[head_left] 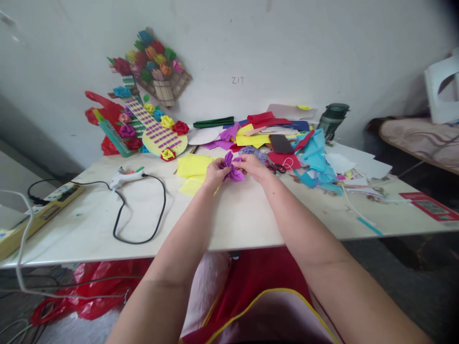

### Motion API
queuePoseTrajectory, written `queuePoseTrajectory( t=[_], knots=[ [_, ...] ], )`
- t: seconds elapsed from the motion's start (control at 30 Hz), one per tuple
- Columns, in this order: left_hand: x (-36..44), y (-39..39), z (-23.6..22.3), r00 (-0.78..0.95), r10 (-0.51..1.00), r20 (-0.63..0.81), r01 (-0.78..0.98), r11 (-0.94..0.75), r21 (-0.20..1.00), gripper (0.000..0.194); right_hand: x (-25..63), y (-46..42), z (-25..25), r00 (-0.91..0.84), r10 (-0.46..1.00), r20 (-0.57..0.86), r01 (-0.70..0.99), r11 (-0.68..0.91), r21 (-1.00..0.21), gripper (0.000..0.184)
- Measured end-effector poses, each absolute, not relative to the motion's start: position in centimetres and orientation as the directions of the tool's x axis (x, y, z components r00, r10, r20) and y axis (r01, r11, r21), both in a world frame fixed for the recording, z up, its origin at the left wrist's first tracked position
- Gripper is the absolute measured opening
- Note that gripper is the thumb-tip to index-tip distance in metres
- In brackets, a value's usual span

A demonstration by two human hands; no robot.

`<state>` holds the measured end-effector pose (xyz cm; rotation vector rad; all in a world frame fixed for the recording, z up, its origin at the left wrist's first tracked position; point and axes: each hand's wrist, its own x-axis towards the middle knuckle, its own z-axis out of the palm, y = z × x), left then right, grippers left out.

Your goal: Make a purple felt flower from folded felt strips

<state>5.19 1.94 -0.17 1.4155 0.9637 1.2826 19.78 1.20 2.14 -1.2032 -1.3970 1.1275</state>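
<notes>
A purple paper flower [234, 174] with several pointed petals is held above the white table between my two hands. My left hand [216, 173] pinches it from the left side, fingers closed. From the right, my right hand [251, 166] grips a petal between thumb and fingers. Yellow paper sheets [193, 167] lie just beyond and left of my left hand. Black-handled scissors [277, 168] rest beside my right hand, close to a bluish-purple mesh bundle [253, 153]. The fingertips partly cover the flower's middle.
A hot glue gun [125, 178] with a looped black cord lies left, near a power strip [43, 215]. Flower-decorated craft guitar [161, 136] leans at the wall. Coloured paper [258, 138], a phone [280, 144], blue paper [315, 160] and a dark bottle [333, 119] crowd the back right.
</notes>
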Motion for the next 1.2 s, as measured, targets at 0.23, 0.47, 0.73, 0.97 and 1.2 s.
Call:
queuePoseTrajectory(
  t=[0.23,0.47,0.73,0.97,1.2],
  knots=[
    [5.1,1.7,-0.1,0.155,0.953,0.262,-0.068,-0.254,0.965,0.03,19.8,1.1,2.3,-0.002,0.993,0.116,0.222,0.113,-0.968,0.01],
    [4.9,1.3,0.3,0.187,0.95,0.251,-0.122,-0.231,0.965,0.035,20.4,1.7,1.8,-0.043,0.994,0.098,0.207,0.105,-0.973,0.007],
    [5.1,1.3,0.3,0.162,0.961,0.223,-0.122,-0.205,0.971,0.032,20.6,2.0,1.5,-0.044,0.972,0.232,0.386,0.231,-0.893,0.012],
    [5.2,1.3,0.3,0.152,0.961,0.231,-0.101,-0.218,0.971,0.028,20.9,1.9,1.4,-0.121,0.939,0.322,0.4,0.343,-0.85,0.02],
    [5.2,1.9,-0.1,0.106,0.949,0.297,0.021,-0.301,0.953,0.026,20.5,1.8,1.5,-0.091,0.973,0.213,0.28,0.231,-0.932,0.025]
  ],
)
